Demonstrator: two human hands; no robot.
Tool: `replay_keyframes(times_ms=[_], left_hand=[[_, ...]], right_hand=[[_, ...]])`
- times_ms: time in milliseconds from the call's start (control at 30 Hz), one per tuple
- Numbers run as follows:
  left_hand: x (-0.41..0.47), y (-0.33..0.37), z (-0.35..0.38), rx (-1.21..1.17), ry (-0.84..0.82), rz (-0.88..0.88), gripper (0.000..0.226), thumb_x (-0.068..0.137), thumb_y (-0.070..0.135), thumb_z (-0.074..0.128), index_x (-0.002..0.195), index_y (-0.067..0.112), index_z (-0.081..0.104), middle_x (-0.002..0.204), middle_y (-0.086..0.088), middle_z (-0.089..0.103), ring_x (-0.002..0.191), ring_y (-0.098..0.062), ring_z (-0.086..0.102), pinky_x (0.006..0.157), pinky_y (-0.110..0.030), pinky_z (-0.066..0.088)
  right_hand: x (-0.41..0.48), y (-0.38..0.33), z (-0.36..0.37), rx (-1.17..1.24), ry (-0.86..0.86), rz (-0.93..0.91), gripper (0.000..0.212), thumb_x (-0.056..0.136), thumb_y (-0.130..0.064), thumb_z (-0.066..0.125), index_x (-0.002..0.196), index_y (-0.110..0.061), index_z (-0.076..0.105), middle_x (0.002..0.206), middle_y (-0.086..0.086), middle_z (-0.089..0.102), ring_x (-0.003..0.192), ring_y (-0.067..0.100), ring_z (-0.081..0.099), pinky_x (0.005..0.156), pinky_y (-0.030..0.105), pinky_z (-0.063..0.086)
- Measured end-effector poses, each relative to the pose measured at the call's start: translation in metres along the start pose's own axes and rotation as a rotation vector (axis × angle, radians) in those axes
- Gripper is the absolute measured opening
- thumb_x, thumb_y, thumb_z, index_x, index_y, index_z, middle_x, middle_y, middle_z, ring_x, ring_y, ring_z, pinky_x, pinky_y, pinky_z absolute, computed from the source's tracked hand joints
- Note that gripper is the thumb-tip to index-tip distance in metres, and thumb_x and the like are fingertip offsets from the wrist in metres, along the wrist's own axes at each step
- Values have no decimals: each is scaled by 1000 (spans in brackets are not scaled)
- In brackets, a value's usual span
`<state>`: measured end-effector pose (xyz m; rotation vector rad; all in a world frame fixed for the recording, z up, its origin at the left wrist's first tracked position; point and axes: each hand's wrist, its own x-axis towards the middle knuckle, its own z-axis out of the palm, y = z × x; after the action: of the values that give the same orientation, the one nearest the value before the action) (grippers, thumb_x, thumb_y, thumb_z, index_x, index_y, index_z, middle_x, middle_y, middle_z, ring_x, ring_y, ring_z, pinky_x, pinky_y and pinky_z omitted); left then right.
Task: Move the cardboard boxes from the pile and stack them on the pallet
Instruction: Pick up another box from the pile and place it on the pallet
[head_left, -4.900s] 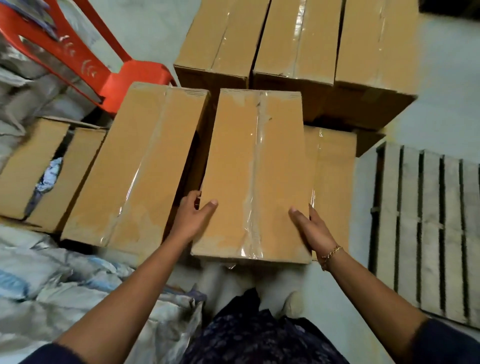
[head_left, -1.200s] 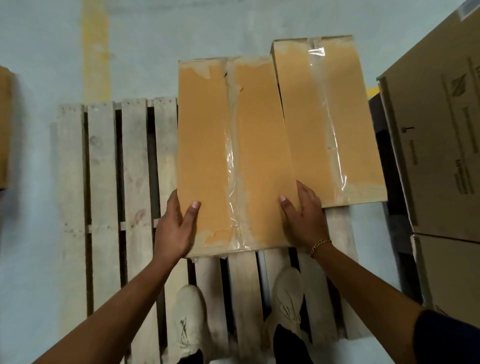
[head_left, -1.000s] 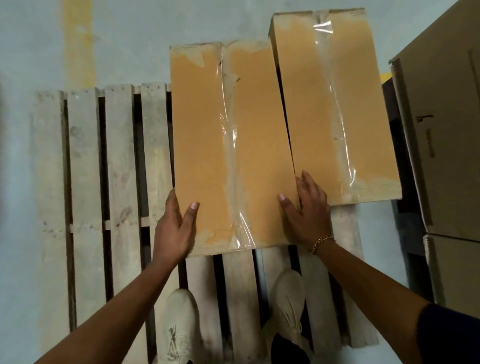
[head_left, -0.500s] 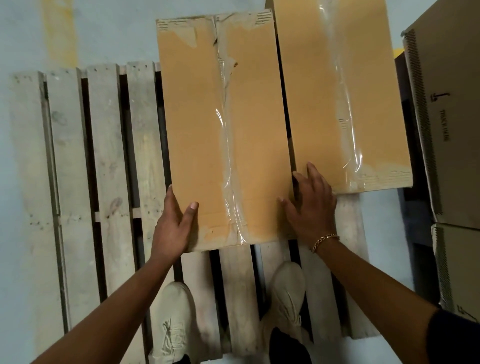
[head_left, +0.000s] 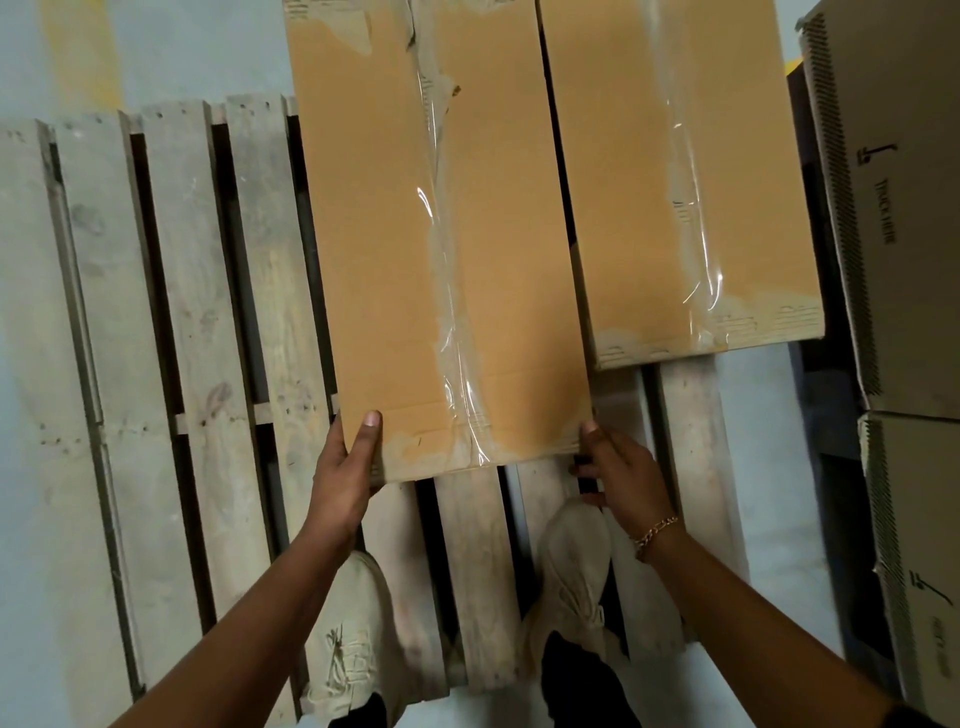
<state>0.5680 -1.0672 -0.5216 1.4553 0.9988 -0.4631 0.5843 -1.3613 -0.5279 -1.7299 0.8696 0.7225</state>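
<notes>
Leftward, rough grey pallet (head_left: 171, 312) slats lie bare, then the left hand (head_left: 345, 467) and right hand (head_left: 618, 467) clasp the near corners of a long, tape-seamed box (head_left: 441, 260) over the slats, its right edge just beside a second box (head_left: 675, 182), printed cartons (head_left: 893, 208) beyond.

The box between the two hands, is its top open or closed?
Closed. The held box has both top flaps flat and meeting, with clear tape along the seam.
</notes>
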Motion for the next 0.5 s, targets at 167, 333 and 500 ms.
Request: replay_keyframes(times_ms=[167,333,500], left_hand=[[8,11,4,-6,-5,31,57,95,57,54,147,35,46,130,9,65,116,-14,64,93,-40,55],[18,26,11,-4,-30,73,48,99,51,52,144,36,47,125,13,66,110,-7,66,83,-30,56],[27,37,13,1,-22,88,41,101,49,50,141,37,48,123,12,66,108,-7,65,83,-31,55]], right_hand=[[9,-13,6,202,8,9,41,97,-43,61,129,-18,63,117,6,71,98,18,72,64,33,58],[26,-27,5,279,-13,40,77,93,-46,66,154,-12,34,120,4,70,101,19,72,65,32,60],[35,-38,6,285,-29,21,61,93,-44,65,142,-12,50,121,6,70,104,20,71,66,35,61]])
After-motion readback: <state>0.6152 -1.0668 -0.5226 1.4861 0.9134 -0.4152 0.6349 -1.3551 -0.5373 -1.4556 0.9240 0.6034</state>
